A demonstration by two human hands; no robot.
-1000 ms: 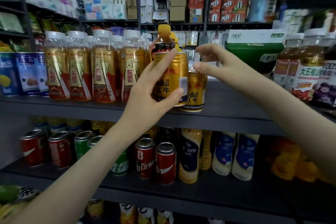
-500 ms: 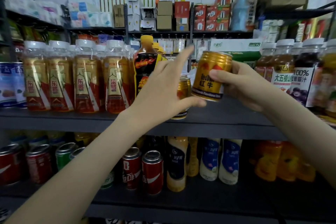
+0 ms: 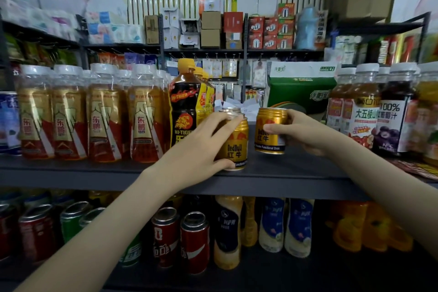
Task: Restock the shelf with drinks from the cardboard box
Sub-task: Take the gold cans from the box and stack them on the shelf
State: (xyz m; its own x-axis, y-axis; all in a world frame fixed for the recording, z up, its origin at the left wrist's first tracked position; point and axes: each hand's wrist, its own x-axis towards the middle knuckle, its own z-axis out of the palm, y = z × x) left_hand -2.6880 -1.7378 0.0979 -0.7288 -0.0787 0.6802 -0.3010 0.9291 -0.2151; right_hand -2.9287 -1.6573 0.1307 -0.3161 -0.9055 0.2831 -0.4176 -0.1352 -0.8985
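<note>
Clamping the left hand (image 3: 201, 147) round a short gold metal drink can with red lettering (image 3: 237, 147), thumb low by the base, fingers curled across the top rim. Upright, right at the front edge of the dark grey metal shelf (image 3: 296, 173), dead centre of the view. Just behind it, at twelve o'clock, another gold can top (image 3: 228, 110), peeking over the knuckles. Over at three o'clock of the gripped can, close but apart, holding a second matching gold can (image 3: 270, 143) in the right hand (image 3: 308, 133), thumb on the front label, fingers wrapped round the back. Cannot tell whether its base touches the shelf. At nine o'clock, just beside the left hand, a tall black bottle with a yellow cap and flame label (image 3: 183, 111); further out at nine, a row of clear white-capped bottles with gold-and-red labels (image 3: 106, 114). At one o'clock, behind the right hand, a green-and-white carton (image 3: 301, 87); at three, dark juice bottles with white caps (image 3: 388, 121). Down at six o'clock, on the lower shelf, red cola cans (image 3: 194, 242) and cream-coloured bottles (image 3: 271, 227).
</note>
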